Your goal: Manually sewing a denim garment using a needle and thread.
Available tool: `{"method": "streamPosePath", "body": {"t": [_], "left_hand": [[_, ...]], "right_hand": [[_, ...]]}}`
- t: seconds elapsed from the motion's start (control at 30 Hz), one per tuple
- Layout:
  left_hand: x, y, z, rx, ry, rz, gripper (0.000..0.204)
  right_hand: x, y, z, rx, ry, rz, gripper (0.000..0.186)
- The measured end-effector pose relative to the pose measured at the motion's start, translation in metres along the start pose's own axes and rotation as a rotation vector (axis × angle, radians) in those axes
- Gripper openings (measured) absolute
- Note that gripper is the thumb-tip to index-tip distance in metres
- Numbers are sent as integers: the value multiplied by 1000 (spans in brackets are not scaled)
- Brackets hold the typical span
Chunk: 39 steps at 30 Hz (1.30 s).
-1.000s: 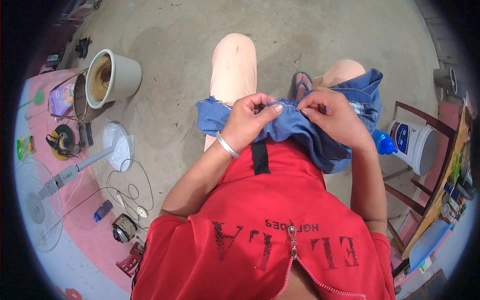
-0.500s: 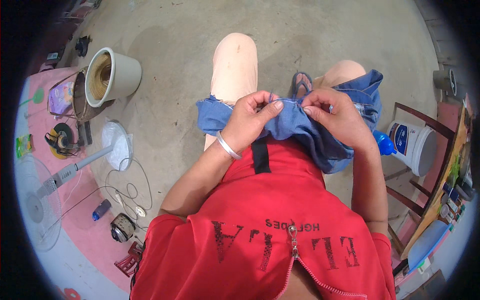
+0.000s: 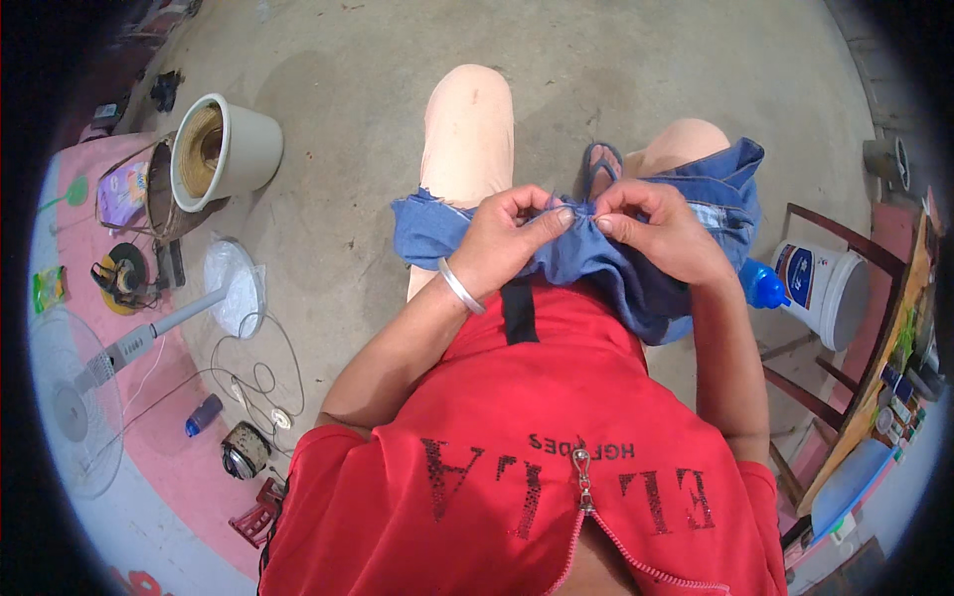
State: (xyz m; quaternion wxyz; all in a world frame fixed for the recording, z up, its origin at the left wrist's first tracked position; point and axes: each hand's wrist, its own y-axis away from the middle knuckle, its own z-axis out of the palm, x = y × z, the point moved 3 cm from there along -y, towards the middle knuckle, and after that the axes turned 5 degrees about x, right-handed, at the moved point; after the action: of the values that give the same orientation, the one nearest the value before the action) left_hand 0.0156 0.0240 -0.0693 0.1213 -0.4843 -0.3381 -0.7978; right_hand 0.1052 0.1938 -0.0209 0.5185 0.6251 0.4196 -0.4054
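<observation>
Blue denim cloth (image 3: 430, 231) with frayed edges lies across my lap, over both thighs. My left hand (image 3: 510, 233) is closed on its upper edge, thumb and fingers pinching the fabric. Close beside it, my right hand (image 3: 658, 226) pinches the same edge, so the denim bunches between the two thumbs. Whether a needle or thread is between the fingertips is too small to tell. A folded part of the denim with a pale patch rests on my right thigh. A silver bangle (image 3: 461, 286) circles my left wrist.
At the left stand a pale bucket (image 3: 248, 149) holding a straw hat, a standing fan (image 3: 129, 348) and a looped cable (image 3: 263, 377). To the right are a white bucket (image 3: 825, 288), a blue bottle (image 3: 763, 285) and a wooden chair (image 3: 845, 238) near a cluttered table.
My hands have come closer together along the denim edge. The cloth between them is now gathered where it was stretched before.
</observation>
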Motion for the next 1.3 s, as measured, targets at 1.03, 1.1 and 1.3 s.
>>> {"method": "streamPosePath", "body": {"t": [1.03,1.1,1.3], "left_hand": [[6,6,1,-57,140,-66,16],[10,7,5,-80,157,-56,15],[0,3,5,-92,216,-99,12]], "right_hand": [[-12,7,-5,21,81,20,9],[-9,8,-5,17,52,24,9],[14,-2,9,-31,-180,68,10]]}}
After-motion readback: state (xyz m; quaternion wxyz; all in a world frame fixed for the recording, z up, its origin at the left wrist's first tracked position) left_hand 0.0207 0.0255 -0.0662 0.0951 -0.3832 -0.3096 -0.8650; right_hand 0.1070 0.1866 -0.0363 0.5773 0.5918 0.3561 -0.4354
